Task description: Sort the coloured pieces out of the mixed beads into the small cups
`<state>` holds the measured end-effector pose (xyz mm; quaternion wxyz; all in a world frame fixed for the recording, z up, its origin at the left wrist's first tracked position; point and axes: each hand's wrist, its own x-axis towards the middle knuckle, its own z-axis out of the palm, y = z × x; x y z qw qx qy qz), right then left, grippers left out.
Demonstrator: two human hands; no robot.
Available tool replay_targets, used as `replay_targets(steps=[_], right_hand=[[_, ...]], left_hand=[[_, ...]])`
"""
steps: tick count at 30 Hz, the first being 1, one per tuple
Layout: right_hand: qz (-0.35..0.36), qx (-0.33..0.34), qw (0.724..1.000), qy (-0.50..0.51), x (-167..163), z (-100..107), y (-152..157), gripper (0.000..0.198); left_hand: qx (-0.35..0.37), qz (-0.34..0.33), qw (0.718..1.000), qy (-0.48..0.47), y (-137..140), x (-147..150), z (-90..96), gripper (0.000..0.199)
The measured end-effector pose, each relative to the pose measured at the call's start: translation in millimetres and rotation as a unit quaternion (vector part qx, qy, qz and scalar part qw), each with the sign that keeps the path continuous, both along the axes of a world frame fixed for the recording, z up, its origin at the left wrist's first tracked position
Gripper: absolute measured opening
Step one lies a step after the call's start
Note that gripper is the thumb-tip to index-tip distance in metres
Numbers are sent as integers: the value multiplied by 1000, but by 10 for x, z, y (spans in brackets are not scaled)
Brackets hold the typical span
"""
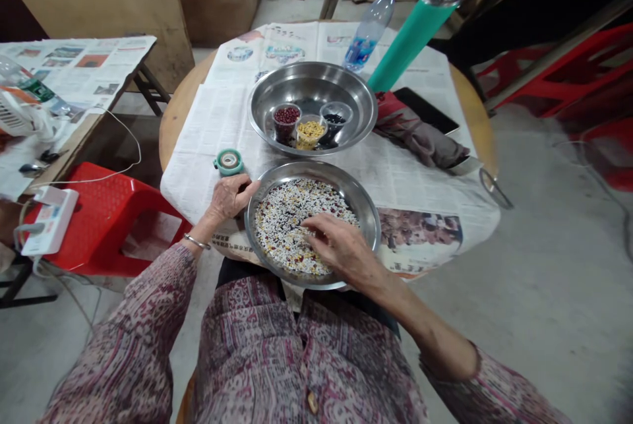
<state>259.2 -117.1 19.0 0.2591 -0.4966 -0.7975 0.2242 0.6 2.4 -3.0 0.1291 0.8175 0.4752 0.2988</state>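
A shallow steel basin (366, 200) is at the near edge of the round table. White grains (289, 213) mixed with black, yellow and red ones cover its bottom. My left hand (230, 198), a bracelet at its wrist, is closed at the basin's left rim, thumb against the metal; its other fingertips are partly hidden. Over the mix is my right hand (341, 246), palm down, fingers bent and slightly apart at the grains, with nothing visible between them. Behind it, a larger steel bowl (363, 97) holds clear cups of red beans (287, 115), yellow kernels (310, 130) and black beans (335, 119).
Newspaper (212, 117) covers the table. A tape roll (229, 160) lies left; a water bottle (370, 25), green flask (415, 35), folded umbrella (425, 130) and dark phone (426, 109) are behind and right. A red stool (113, 206) carries a power strip (52, 219).
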Motion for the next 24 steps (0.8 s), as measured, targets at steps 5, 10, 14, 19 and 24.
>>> replay_targets(steps=[5, 10, 14, 19, 24], right_hand=[[0, 9, 1000, -9, -42, 48, 10, 19], [48, 16, 995, -85, -169, -4, -2, 16], [40, 5, 994, -99, -160, -30, 14, 14], [-4, 16, 998, -66, -43, -9, 23, 15], [-29, 15, 997, -71, 13, -15, 7, 14]], left_hand=[[1, 3, 1000, 0, -2, 11, 4, 43], [4, 3, 1000, -2, -9, 13, 13, 43], [-4, 7, 1000, 1, -13, 10, 20, 43], [-6, 6, 1000, 2, -8, 0, 17, 42], [-8, 8, 1000, 1, -6, 1, 14, 43]])
